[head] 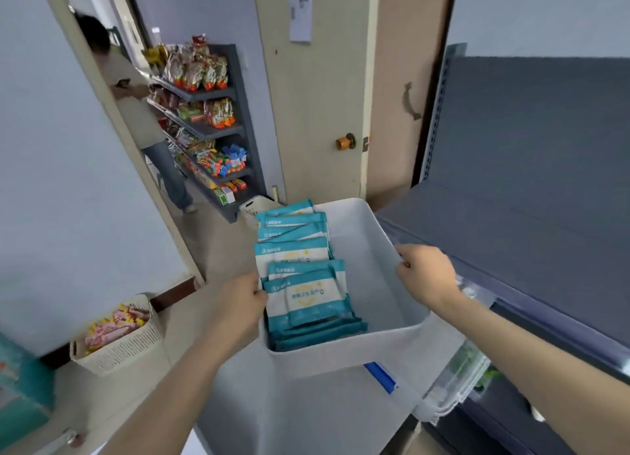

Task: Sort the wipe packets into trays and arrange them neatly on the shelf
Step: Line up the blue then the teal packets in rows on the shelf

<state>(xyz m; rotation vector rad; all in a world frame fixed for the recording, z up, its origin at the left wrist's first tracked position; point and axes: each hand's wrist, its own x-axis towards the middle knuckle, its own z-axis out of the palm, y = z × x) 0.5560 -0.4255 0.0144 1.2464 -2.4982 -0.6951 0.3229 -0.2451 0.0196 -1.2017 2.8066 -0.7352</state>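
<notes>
A white plastic tray (381,284) is held up in front of me, beside the grey shelf (518,236) on the right. Several teal-and-white wipe packets (303,294) lie stacked along its left half; the right half is bare. My left hand (238,304) grips the tray's left rim, thumb over the edge next to the packets. My right hand (426,270) grips the right rim, fingers curled over it.
A woven basket (119,349) of pink packets sits low on the left. Through the doorway stands a snack rack (204,120) with a person (136,106) beside it. Another white basket (255,207) is on the floor beyond the tray. A door (317,96) is behind.
</notes>
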